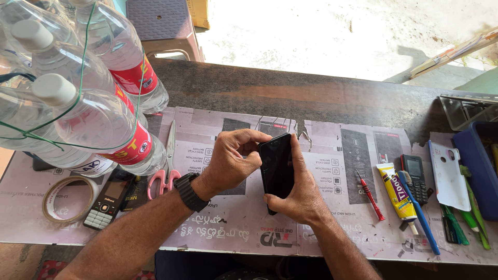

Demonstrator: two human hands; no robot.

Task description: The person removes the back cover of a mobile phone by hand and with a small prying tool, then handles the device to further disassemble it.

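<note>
- Both forearms are entering from the bottom edge, the left one wearing a black wristwatch (188, 192).
- Right hand (301, 199) is cupping a black smartphone (276, 167) from beneath, its grip closing around the lower end; left hand (231, 158) is pinching the phone's upper left edge with curled fingers. The phone is being held tilted just above the middle of the desk (290, 96).
- Printed cardboard sheets (228, 223) in pale grey-pink are covering the near half of the desk; the dark wooden far strip is lying bare, giving open room behind the hands.
- Clear plastic bottles (88, 103) with white caps and red labels, bound by green string, are crowding the left corner.
- Pink-handled scissors (167, 166), a keypad phone (106, 202) and a tape roll (70, 199) are lying left of the hands.
- A red screwdriver (371, 196), yellow glue tube (395, 192), blue toothbrush (419, 212) and second keypad phone (415, 176) are lying to the right, well apart from the hands.
- A white phone cover (448, 176) is resting beside a blue tray (474, 166), which is being cut off by the right edge; its contents are hard to make out.
</note>
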